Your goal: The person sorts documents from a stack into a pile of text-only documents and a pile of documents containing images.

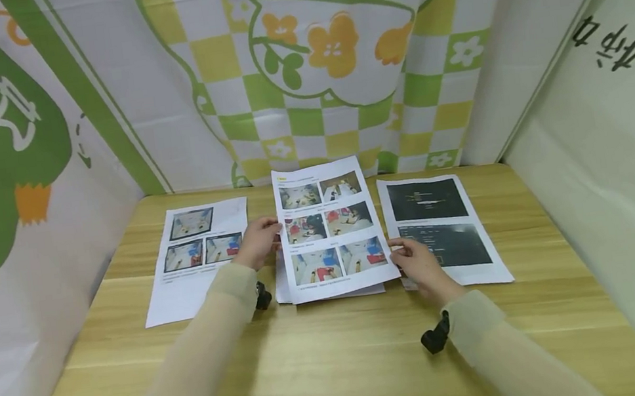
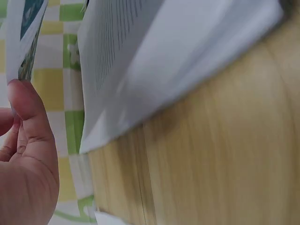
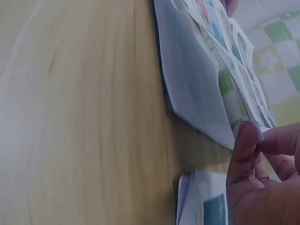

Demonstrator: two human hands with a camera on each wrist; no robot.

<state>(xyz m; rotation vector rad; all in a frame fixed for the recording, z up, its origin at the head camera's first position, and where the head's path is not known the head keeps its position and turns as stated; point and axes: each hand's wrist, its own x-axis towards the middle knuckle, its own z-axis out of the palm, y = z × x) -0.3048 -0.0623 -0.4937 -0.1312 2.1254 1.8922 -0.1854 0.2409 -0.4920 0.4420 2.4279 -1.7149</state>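
A printed sheet (image 1: 331, 237) with several colour photos in rows is held up over the middle of the table. My left hand (image 1: 257, 241) pinches its left edge between thumb and fingers, as the left wrist view also shows. At the lower right edge, my right hand (image 1: 419, 265) pinches the same sheet; in the right wrist view the thumb and forefinger meet at its corner. Beneath the raised sheet lies a stack of paper (image 2: 154, 61) with lines of text, mostly hidden from the head view.
To the left lies a page (image 1: 198, 292) with three photos. On the right, papers (image 1: 439, 246) with two dark screen prints lie partly behind my right hand. A checked, flowered curtain (image 1: 337, 116) hangs at the back of the wooden table (image 1: 326, 368). Printed cloth walls flank both sides.
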